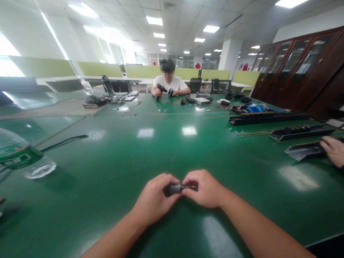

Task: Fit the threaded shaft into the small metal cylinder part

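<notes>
A short dark cylinder with a grey metal collar (175,188), much like a drill chuck, lies level between my hands, just above the green table (118,150). My left hand (156,195) is closed around its wider end, thumb and fingers on either side. From the collar a thin, ridged dark shaft (190,186) points right. My right hand (205,189) pinches this shaft close to the collar, its fingers curled around it. Parts of both pieces are hidden by my fingers.
A plastic bottle (24,154) lies at left near a black cable (66,141). Black metal channels (298,134) and thin rods are at right, where another person's hand (333,148) touches one. Across the table a person holds a power drill (161,89) among scattered parts.
</notes>
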`<state>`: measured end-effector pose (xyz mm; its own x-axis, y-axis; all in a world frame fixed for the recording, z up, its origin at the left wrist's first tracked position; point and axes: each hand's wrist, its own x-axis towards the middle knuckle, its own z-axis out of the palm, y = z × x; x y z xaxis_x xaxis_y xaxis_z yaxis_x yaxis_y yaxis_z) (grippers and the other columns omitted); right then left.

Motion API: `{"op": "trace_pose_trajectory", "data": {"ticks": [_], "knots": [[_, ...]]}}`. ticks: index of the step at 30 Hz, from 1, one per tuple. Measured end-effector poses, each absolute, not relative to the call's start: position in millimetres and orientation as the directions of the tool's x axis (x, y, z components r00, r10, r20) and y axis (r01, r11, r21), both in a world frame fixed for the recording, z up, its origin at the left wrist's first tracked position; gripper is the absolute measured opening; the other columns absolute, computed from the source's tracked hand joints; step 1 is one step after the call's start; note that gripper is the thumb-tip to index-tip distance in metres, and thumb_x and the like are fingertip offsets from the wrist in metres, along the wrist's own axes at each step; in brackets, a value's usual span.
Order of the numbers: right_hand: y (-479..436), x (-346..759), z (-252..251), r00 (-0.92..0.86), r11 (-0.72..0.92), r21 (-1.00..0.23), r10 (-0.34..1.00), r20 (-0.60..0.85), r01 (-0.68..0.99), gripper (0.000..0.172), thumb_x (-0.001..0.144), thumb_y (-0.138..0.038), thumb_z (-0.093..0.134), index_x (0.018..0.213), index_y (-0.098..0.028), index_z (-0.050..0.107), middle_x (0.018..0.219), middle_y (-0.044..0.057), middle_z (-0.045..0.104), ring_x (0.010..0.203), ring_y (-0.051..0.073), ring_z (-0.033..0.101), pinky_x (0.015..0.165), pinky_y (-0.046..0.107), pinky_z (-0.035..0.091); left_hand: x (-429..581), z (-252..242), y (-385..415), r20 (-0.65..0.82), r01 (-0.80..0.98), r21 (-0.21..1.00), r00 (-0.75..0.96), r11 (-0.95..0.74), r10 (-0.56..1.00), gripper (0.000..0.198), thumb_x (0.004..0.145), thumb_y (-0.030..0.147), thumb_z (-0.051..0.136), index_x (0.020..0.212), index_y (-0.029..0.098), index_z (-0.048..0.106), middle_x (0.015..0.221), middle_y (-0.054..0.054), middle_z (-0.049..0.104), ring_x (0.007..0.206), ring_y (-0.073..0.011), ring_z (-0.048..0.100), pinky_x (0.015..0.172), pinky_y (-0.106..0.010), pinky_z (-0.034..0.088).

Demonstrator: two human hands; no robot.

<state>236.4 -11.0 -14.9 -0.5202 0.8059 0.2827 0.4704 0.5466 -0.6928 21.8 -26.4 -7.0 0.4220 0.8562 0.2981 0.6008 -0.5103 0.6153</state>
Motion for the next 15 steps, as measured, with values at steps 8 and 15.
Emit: {"op": "trace_pose_trajectory", "data": {"ticks": [8, 15], "knots": [[-8.6, 238.3, -15.8, -0.529, 0.537, -0.678, 0.811, 0.252, 0.502, 0.007, 0.081, -0.023, 0.070, 0.085, -0.018, 0.074, 0.075, 0.001, 0.068, 0.068, 0.014, 0.059, 0.063, 0.024, 0.041, 20.3, -9.4, -23.6, 0.292, 0.623, 0.604, 0.408, -0.497, 0.865, 0.012, 0.081, 0.025, 0.069, 0.092, 0.022, 0.067, 0.089, -0.002, 0.068, 0.082, -0.0180, 0.063, 0.074, -0.029, 0.047], [-8.6, 238.4, -17.0, -0.525, 0.541, -0.677, 0.810, 0.261, 0.498, 0.007, 0.078, -0.024, 0.072, 0.083, -0.018, 0.072, 0.074, 0.000, 0.067, 0.066, 0.014, 0.058, 0.062, 0.024, 0.040, 21.4, -9.8, -22.9, 0.288, 0.628, 0.603, 0.403, -0.492, 0.869, 0.012, 0.081, 0.024, 0.069, 0.093, 0.023, 0.067, 0.088, 0.000, 0.068, 0.082, -0.0173, 0.063, 0.074, -0.029, 0.047]]}}
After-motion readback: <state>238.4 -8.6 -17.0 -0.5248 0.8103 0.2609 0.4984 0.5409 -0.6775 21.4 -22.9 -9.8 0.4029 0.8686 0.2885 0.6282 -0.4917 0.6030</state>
